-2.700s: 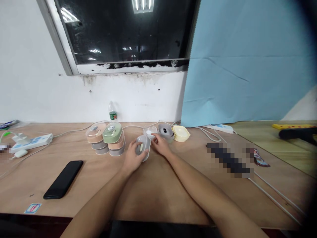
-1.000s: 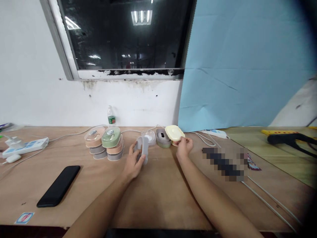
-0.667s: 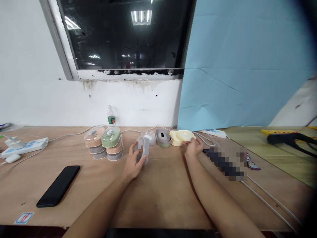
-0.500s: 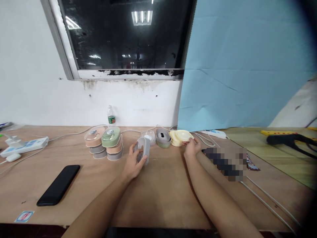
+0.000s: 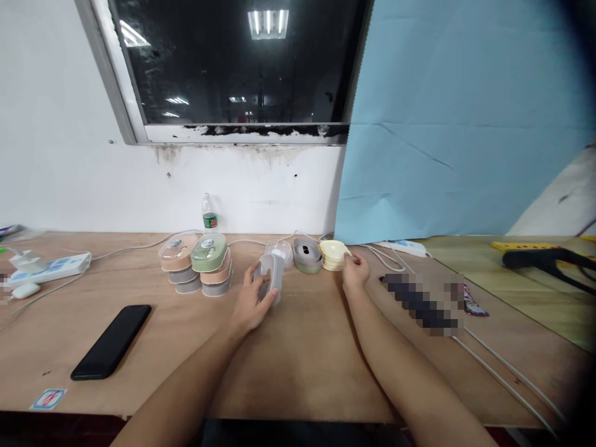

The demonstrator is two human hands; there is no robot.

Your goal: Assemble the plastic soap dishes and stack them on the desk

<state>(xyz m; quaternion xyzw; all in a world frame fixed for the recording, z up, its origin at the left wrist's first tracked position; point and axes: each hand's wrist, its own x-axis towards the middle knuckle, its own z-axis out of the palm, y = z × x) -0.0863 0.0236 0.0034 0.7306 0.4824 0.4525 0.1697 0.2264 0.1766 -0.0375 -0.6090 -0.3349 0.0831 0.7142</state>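
My left hand (image 5: 254, 298) is wrapped round a grey plastic container (image 5: 277, 273), which is tilted up on its side above the table. At the right edge of a stack of pale yellow shallow trays (image 5: 332, 253), my right hand (image 5: 356, 270) is closed, its fingertips pinching the rim of the top tray. Between the hands stand a grey bowl-like container on a green one (image 5: 307, 257) and clear plastic lids (image 5: 282, 253). To the left are stacked lidded boxes, with a green box (image 5: 209, 253) and a pink box (image 5: 177, 249) on top.
A black phone (image 5: 112, 343) lies at front left, near a power strip (image 5: 69, 268). A bottle (image 5: 209, 212) stands against the wall. Right of my right arm are a blurred dark object (image 5: 419, 304), a small wrapper (image 5: 474, 303) and white cables (image 5: 507, 375). Blue sheeting (image 5: 447, 124) hangs behind.
The top yellow tray, held out to the right over the stack before, now sits in line with it. My right hand has moved slightly left and down. The left hand still holds the grey container.
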